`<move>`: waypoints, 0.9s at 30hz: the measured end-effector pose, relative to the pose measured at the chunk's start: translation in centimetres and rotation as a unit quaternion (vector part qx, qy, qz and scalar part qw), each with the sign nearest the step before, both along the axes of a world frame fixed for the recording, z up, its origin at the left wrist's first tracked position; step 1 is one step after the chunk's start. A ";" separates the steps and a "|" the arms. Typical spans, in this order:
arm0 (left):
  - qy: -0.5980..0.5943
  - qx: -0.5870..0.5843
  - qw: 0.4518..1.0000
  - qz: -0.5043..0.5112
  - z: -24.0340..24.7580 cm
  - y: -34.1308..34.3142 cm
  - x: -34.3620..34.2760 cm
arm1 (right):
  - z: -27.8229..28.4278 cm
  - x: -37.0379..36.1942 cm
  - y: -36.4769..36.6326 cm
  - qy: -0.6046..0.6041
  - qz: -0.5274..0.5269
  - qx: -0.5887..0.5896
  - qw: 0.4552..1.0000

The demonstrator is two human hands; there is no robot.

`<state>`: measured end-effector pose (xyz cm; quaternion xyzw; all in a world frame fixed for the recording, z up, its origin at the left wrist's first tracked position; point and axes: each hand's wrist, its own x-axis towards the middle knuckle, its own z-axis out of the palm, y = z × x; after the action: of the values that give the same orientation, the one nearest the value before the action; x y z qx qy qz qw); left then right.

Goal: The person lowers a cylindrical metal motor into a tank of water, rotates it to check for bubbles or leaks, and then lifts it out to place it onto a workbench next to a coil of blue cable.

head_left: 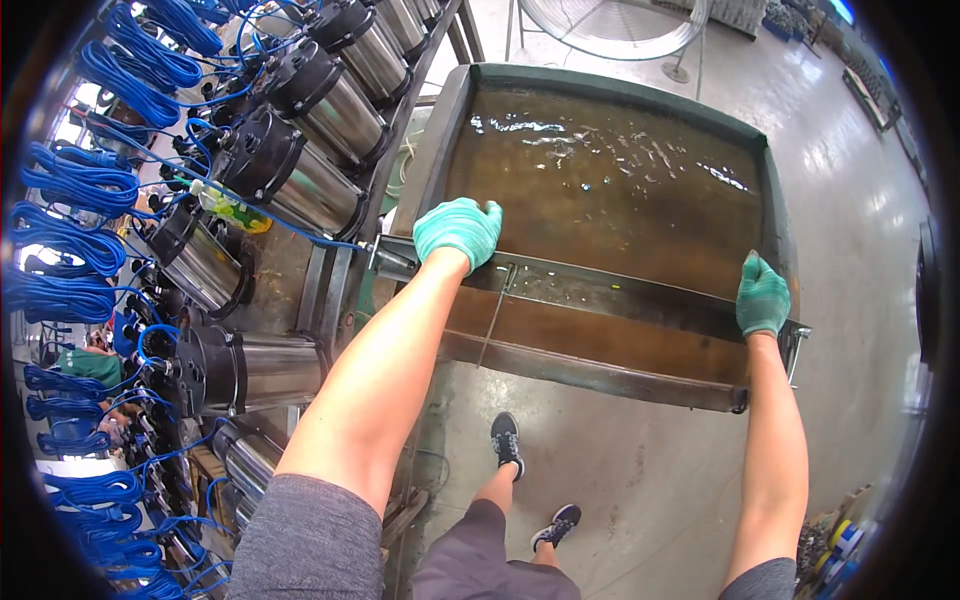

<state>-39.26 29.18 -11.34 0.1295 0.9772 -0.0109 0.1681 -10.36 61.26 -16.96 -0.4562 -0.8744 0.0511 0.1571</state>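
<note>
A wide dark metal tank [610, 80] in front of me holds brownish water [610, 190]. Across its near part lies a long metal channel bar [620, 290], with water on both sides. My left hand [458, 235], in a green glove, is closed over the bar near its left end, thumb to the right; its fingertips are hidden. At the right end, my gloved right hand [763, 297] is closed round the bar, thumb upward. A thin rod [497, 315] runs from the bar to the tank's near rim. By the bar's left end is a metal fitting [390, 258] with a blue cable.
Several steel cylinders with black caps, like pumps [305, 185], lie on a bench to the left among coiled blue cables [75, 255]. A yellow-green bottle [230, 207] lies between them. A round wire fan guard [615, 20] stands beyond the tank. My shoes [507, 440] are on the concrete floor.
</note>
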 end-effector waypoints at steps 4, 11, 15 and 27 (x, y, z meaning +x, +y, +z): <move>-0.004 0.014 1.000 -0.008 0.1 0.6 0.3 | -0.4 0.2 2.0 -0.006 0.014 -0.001 1.000; -0.025 0.032 0.999 -0.014 0.1 1.2 0.9 | -0.3 0.2 2.9 -0.045 -0.001 -0.006 0.999; -0.031 0.032 0.999 -0.011 0.2 1.3 0.7 | 0.4 0.1 2.7 -0.065 -0.005 -0.018 0.998; -0.001 0.048 0.999 -0.002 0.4 1.8 0.8 | 1.1 0.2 2.3 -0.041 0.022 -0.036 0.998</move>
<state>-38.51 31.02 -10.95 0.1394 0.9761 0.0357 0.1630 -10.19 63.56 -15.85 -0.4442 -0.8874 0.0669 0.1033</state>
